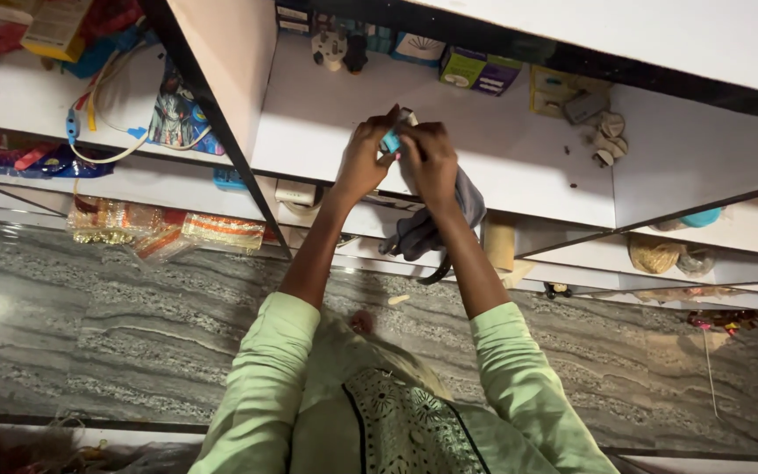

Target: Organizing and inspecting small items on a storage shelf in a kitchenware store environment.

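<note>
Both my hands are raised over a white shelf (519, 167). My left hand (363, 160) and my right hand (428, 158) are closed together on a small blue object (391, 140) with a pale tip. A grey cloth (449, 219) hangs from my right hand and drapes down past the wrist. Light green sleeves cover my upper arms.
Small boxes (480, 70) and a white plug (331, 46) stand at the back of the shelf, with crumpled scraps (609, 140) to the right. Cables and packets (125, 96) fill the left compartment. A black divider (212, 114) separates them. Grey veined stone floor (89, 325) lies below.
</note>
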